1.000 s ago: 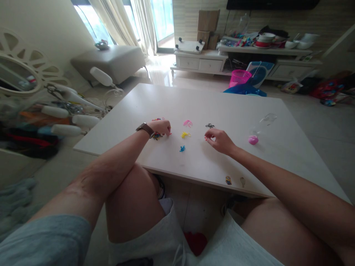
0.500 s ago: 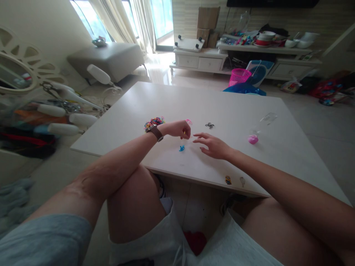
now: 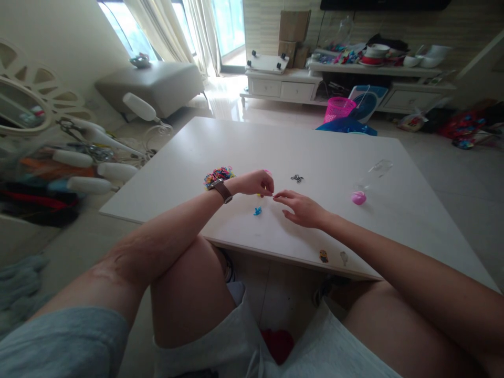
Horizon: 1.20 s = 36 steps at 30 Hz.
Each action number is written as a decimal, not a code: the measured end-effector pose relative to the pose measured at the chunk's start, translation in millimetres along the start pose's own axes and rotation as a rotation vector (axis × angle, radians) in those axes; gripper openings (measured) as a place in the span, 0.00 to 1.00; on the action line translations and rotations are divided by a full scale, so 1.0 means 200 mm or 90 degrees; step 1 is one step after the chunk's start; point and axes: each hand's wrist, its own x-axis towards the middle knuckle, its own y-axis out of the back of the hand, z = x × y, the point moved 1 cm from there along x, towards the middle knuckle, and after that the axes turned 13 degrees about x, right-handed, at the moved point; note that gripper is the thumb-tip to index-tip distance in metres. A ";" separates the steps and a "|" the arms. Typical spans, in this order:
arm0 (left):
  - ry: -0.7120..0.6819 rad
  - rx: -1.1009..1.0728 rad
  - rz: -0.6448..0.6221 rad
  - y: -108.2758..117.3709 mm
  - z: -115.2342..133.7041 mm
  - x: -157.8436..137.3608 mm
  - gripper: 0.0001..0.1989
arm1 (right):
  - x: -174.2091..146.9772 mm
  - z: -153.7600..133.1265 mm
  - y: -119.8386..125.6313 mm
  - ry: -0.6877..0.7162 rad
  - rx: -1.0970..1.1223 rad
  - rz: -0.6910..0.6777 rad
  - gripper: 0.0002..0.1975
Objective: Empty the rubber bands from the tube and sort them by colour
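Observation:
My left hand (image 3: 263, 182), with a watch (image 3: 220, 189) on its wrist, is pinched above the middle of the white table (image 3: 236, 139). Whatever is between its fingertips is too small to name. My right hand (image 3: 302, 209) has its fingers stretched out, their tips touching or nearly touching the left fingertips. Under the left hand shows a bit of yellow (image 3: 260, 195). A small blue heap of what look like rubber bands (image 3: 257, 211) lies nearer me. Behind the left wrist is a multicoloured pile of bands (image 3: 218, 175); black bands (image 3: 297, 179) lie farther back, and something pink (image 3: 268, 172) is partly hidden.
To the right are a pink rounded object (image 3: 358, 198) and a clear plastic container (image 3: 381, 168). Near the front edge lie a yellow cartoon figure (image 3: 323, 255) and a small pale piece (image 3: 344, 258). A lamp with white shades (image 3: 139, 106) stands left of the table.
My left hand has shifted slightly right, and the gap between its fingertips and my right fingertips has closed. The yellow bit now shows below the left hand.

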 end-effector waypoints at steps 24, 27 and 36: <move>0.228 0.023 0.187 0.17 -0.24 -0.14 0.07 | -0.10 0.33 0.16 -0.124 -0.025 0.052 0.09; 0.260 0.039 0.201 0.18 -0.25 -0.16 0.08 | -0.11 0.33 0.17 -0.129 -0.024 0.070 0.09; 0.333 0.164 0.221 0.23 -0.33 -0.23 0.09 | -0.10 0.32 0.18 -0.131 -0.032 0.066 0.08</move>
